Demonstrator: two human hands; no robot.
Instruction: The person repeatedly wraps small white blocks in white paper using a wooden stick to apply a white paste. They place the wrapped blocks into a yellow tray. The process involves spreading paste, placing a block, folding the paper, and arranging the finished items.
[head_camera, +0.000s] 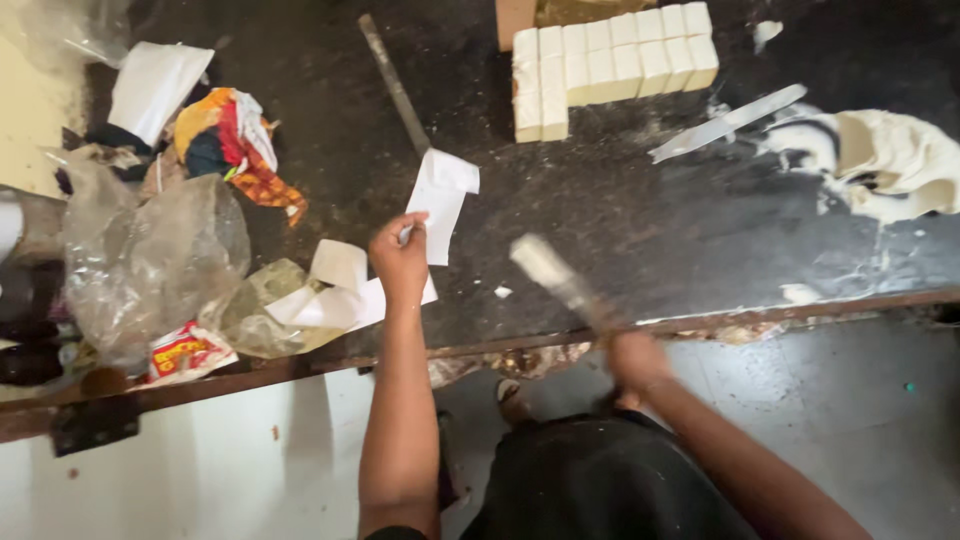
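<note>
The left hand (400, 258) pinches a white paper (440, 200) in its fingers above the dark desk (620, 230), while the right hand (635, 358), at the desk's near edge, is closed on a pale, motion-blurred blade (555, 280) whose kind is hard to make out. Around them lie cut white blocks (610, 65), a flat knife (728, 122), a long rod (393, 85), a creamy lump (890, 160), and crumpled plastic bags (150, 260) with loose papers (335, 290) at the left.
</note>
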